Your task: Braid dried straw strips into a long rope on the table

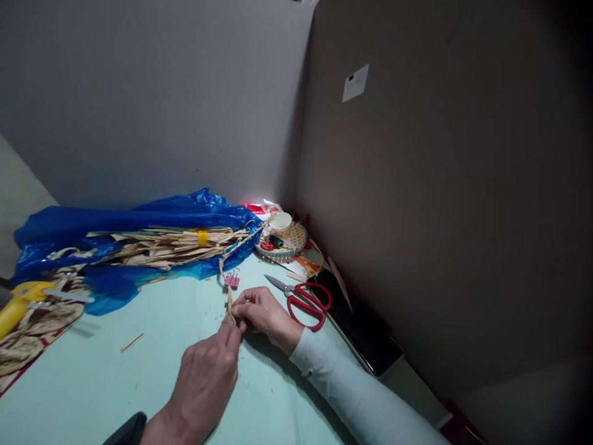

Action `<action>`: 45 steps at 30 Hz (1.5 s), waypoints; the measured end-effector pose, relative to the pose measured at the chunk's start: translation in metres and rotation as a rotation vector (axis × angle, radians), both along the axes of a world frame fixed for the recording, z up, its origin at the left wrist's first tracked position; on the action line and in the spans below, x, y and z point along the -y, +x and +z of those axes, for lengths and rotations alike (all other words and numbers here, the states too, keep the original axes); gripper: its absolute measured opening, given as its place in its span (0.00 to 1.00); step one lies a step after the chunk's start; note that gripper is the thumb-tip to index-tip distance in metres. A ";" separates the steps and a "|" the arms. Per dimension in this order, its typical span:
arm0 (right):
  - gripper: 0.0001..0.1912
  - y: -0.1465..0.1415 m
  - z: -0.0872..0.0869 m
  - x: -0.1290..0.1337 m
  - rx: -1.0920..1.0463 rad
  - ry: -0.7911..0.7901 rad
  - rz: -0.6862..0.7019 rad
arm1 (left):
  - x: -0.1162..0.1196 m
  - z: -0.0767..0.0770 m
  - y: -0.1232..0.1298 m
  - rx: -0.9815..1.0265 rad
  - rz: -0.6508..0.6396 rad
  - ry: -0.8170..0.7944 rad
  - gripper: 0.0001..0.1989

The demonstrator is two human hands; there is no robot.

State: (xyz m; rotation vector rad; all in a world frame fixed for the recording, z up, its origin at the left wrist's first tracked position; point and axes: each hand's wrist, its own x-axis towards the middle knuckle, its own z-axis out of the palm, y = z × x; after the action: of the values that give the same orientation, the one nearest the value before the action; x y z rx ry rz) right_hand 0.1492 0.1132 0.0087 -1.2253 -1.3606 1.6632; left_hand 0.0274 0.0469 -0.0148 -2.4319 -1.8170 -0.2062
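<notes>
A thin braided straw cord (222, 264) runs down from the woven basket toward me, with a pink binder clip (232, 281) attached along it. Below the clip, both hands pinch the cord's near end. My left hand (210, 364) is closed on it from the front, fingertips together. My right hand (264, 315) grips it from the right with thumb and forefinger, close against the left fingertips. The exact strands between the fingers are partly hidden. Just right of my right hand lie red-handled scissors (308, 303), blades parted and pointing to the far left.
A blue plastic bag (139, 216) holds a bundle of dry straw strips (176, 246) at the back left. A yellow glue gun (23, 303) is at the left edge. The woven basket (291, 247) carries a white cup (280, 221). A black glossy object (356, 327) borders the dark wall.
</notes>
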 end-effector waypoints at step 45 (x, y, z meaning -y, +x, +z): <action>0.11 0.017 0.015 0.000 0.829 0.614 0.239 | -0.052 0.009 -0.017 1.068 0.172 -0.356 0.14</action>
State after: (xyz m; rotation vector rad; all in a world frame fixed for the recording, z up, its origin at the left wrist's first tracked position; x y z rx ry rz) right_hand 0.1659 0.1128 0.0234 -1.4425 -2.3587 0.7169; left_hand 0.0100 0.0994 -0.0057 -2.5574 -2.5817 -1.5236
